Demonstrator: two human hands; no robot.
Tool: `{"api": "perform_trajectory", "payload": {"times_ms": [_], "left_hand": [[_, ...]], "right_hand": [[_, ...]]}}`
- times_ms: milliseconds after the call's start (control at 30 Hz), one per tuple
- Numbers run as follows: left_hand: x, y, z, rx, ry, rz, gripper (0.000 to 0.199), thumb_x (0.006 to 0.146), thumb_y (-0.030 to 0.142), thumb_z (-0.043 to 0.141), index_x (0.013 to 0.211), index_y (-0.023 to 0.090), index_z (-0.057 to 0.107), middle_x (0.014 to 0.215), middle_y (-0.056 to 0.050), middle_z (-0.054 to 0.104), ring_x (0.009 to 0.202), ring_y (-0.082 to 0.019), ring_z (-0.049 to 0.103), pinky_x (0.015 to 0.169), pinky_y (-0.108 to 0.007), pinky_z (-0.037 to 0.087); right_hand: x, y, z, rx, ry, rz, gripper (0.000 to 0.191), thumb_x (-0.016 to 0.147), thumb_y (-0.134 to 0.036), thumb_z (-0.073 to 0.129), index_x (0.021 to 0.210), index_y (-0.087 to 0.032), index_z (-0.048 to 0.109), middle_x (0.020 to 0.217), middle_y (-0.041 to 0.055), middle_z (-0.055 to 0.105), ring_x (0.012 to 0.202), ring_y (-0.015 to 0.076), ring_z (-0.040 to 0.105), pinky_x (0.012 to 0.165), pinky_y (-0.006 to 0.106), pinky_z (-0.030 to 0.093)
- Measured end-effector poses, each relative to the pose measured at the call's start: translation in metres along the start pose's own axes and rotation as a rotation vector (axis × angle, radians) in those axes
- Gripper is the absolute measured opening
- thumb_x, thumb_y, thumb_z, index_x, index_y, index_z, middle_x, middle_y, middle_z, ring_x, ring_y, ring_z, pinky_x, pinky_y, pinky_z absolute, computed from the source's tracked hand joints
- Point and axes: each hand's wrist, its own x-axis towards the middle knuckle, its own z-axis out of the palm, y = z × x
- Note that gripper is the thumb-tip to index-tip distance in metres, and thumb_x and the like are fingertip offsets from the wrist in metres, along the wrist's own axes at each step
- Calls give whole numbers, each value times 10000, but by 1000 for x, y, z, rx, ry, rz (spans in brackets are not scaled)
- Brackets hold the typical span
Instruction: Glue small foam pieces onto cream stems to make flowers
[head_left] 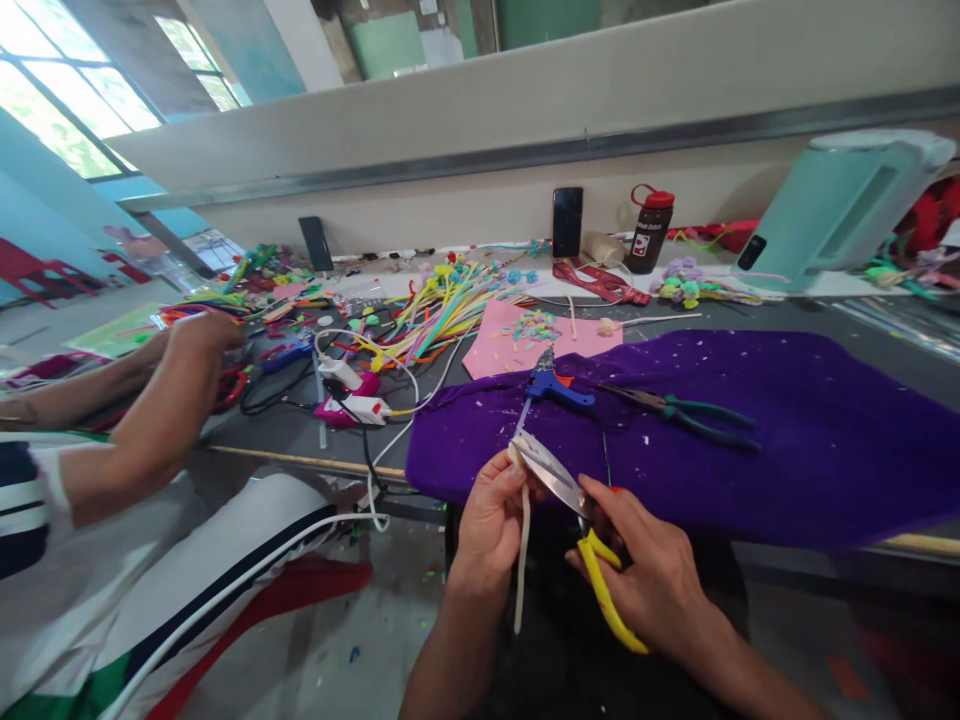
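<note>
My left hand [491, 515] pinches a cream pipe cleaner [522, 570], whose long end hangs down below my fingers. My right hand [649, 565] grips yellow-handled scissors [609, 600]. Their blades reach to the top of the pipe cleaner at my left fingertips; I cannot tell whether they touch it. Just beyond lies a blue glue gun [559, 387] with a glue stick in it, on a purple cloth [750, 380]. Green-handled long-nose pliers [690, 412] rest on the cloth to the right.
A pink sheet [491, 340] bears small clippings. Bundled coloured pipe cleaners [442, 310], power plugs [364, 408] and cords lie left. Behind stand a phone [568, 222], a dark bottle [651, 232] and a mint kettle [832, 215]. A co-worker's arm [161, 410] is at left.
</note>
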Motion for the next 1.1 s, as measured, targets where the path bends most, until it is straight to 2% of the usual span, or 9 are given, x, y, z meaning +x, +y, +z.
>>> {"api": "perform_trajectory", "payload": {"times_ms": [167, 500, 1100], "left_hand": [[-1, -1, 1, 6, 26, -14, 119, 605, 204, 683, 688, 150, 616, 555, 24, 561, 488, -81, 507, 505, -187, 422], [0, -2, -3, 27, -13, -5, 119, 619, 213, 682, 691, 150, 612, 559, 26, 561, 504, -78, 516, 546, -192, 437], [-2, -3, -6, -12, -64, 1, 104, 638, 179, 662, 733, 151, 630, 582, 23, 570, 527, -79, 516, 581, -204, 436]], "right_hand": [[-1, 4, 2, -89, 45, -29, 598, 752, -387, 607, 1273, -150, 434, 877, 82, 584, 742, 176, 577, 616, 263, 481], [-1, 8, 3, -99, 47, -71, 561, 787, -348, 561, 1289, -142, 419, 886, 91, 592, 740, 170, 584, 594, 252, 481], [-6, 15, 7, -79, -6, -88, 576, 796, -268, 534, 1332, -154, 357, 896, 88, 584, 754, 178, 583, 621, 278, 490]]}}
